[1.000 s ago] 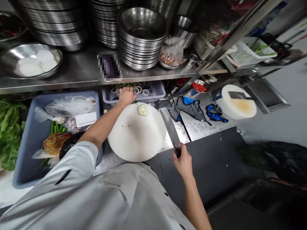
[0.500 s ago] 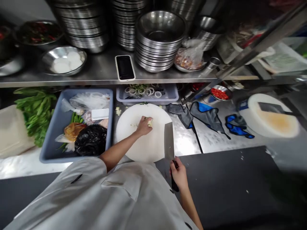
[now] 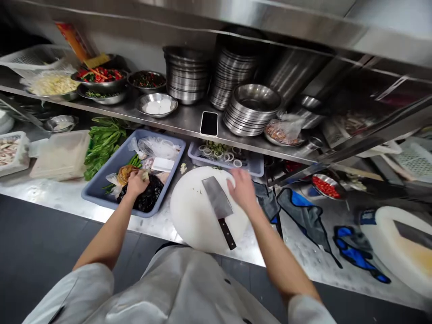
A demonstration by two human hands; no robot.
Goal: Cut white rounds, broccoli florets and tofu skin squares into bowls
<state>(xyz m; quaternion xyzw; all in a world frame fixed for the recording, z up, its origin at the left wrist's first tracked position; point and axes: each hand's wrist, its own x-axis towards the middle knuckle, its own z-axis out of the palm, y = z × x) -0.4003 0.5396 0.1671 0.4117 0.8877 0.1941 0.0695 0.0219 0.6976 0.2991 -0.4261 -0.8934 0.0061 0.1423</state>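
Note:
My left hand (image 3: 136, 183) is over the blue-grey tub (image 3: 88, 192), its fingers closed around some pale chopped bits (image 3: 145, 174). Just beneath it lie a black plastic bag (image 3: 151, 193) and a tied bag of something brown (image 3: 125, 173). A cleaver (image 3: 218, 198) with a dark riveted handle rests on the round white cutting board (image 3: 189, 216), its handle towards me. Empty and slightly blurred, my right hand (image 3: 242, 186) reaches over the board's right edge with fingers apart, near the lilac tray (image 3: 258, 167) of onion rings and chopped greens.
Grey-blue cloths (image 3: 300, 211) lie to the right, before a second board (image 3: 388, 234) with another blade. Leafy greens (image 3: 103, 144) and a lidded container (image 3: 62, 155) stand left. The shelf (image 3: 189, 123) above holds a phone (image 3: 209, 123), stacked steel bowls (image 3: 251, 110) and filled bowls.
My right hand has let go of the cleaver, now flat on the board, and moved forward. My left hand has carried the pale bits from the board to the tub. The view has shifted left.

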